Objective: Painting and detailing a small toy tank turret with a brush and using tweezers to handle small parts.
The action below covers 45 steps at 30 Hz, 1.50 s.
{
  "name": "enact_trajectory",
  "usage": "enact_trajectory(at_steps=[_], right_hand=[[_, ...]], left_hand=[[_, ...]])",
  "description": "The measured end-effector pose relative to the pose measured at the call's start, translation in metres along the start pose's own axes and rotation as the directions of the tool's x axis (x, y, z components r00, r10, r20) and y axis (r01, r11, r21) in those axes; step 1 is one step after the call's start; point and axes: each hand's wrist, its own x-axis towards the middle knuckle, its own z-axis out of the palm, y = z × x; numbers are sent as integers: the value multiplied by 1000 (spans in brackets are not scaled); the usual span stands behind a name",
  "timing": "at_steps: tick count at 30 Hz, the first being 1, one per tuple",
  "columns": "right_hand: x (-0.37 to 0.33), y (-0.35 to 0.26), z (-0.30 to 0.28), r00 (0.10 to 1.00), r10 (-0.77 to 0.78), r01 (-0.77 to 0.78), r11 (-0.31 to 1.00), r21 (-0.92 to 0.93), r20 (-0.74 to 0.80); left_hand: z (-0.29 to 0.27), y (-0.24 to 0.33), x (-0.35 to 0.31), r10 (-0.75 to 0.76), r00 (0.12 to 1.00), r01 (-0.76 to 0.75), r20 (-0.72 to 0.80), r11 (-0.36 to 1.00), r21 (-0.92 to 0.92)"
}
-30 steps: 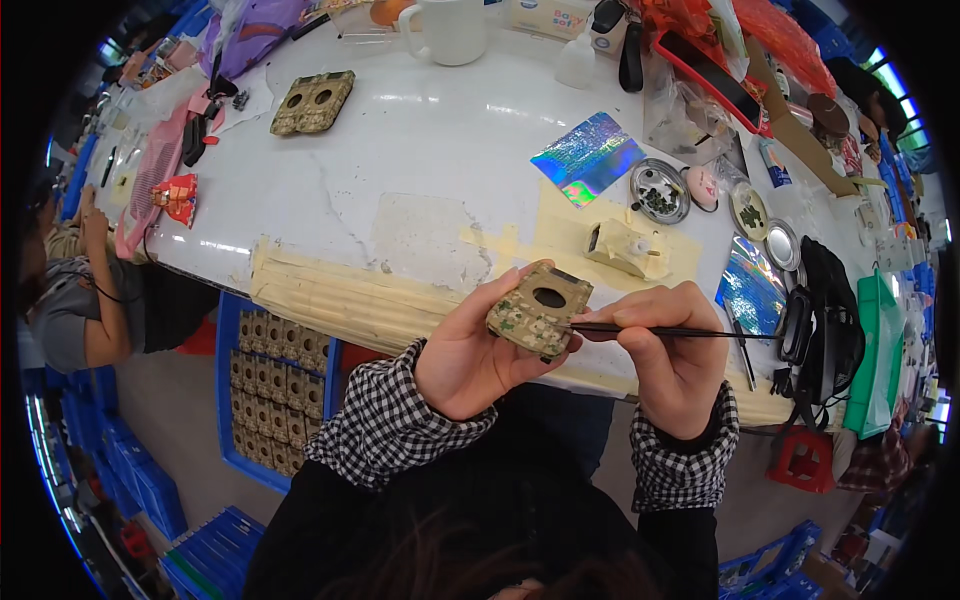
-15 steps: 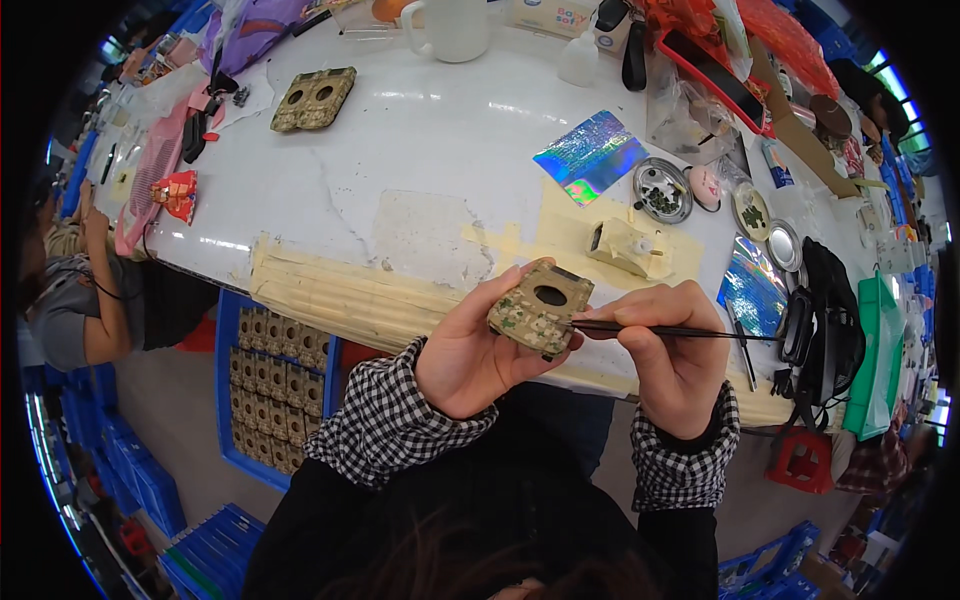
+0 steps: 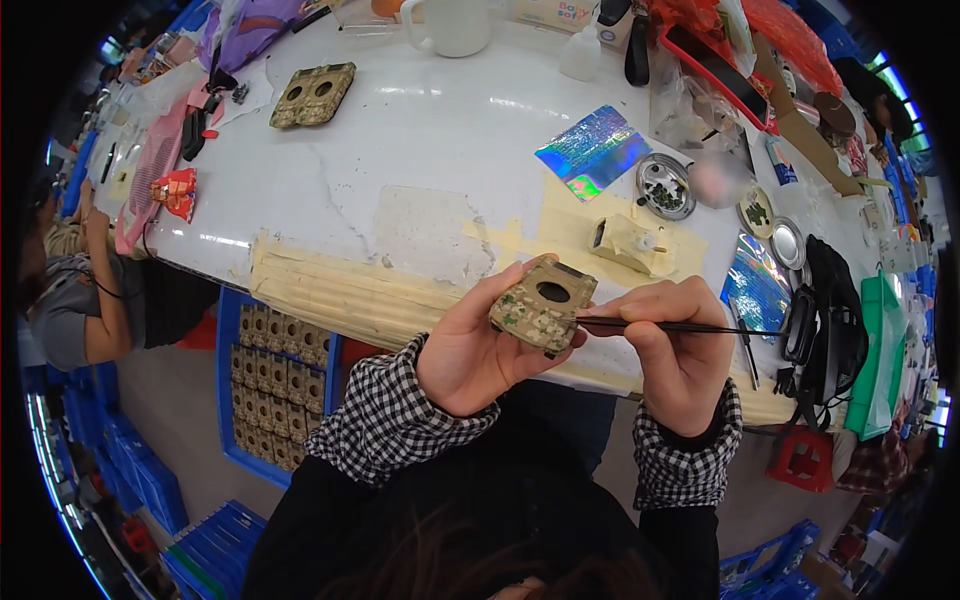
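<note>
The left hand (image 3: 468, 355) is cradling a camouflage part (image 3: 533, 313) by the near edge of the worktop (image 3: 440, 150), fingers half-curled around its sides; the right hand (image 3: 685, 355) is pinching a slim dark tool (image 3: 700, 328), fingers closed, tip pointing at the part. Beyond, a camouflage piece (image 3: 313, 94) with 2 holes is lying.

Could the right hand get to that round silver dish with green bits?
Probably yes: the right hand, gripping dark tweezers, seems free to pass over the low beige block, and the silver dish lies uncovered just beyond.
</note>
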Motion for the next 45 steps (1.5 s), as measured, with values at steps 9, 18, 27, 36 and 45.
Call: enact_trajectory(at_steps=[9, 18, 27, 36, 45], right_hand=[[0, 1, 0, 1000, -2, 2, 1000, 2, 4], [0, 1, 0, 999, -30, 31, 999, -44, 12], [1, 2, 0, 998, -61, 61, 998, 0, 1], [1, 2, 0, 1000, -25, 25, 1000, 0, 5], [0, 3, 0, 1000, -21, 21, 999, -43, 0]], left_hand=[[-8, 0, 1, 5, 997, -1, 71, 999, -50], [1, 0, 1, 8, 1000, -8, -20, 1000, 1], [-3, 1, 2, -3, 1000, 3, 27, 1000, 12], [-3, 2, 1, -3, 1000, 3, 27, 1000, 0], [-3, 2, 1, -3, 1000, 3, 23, 1000, -10]])
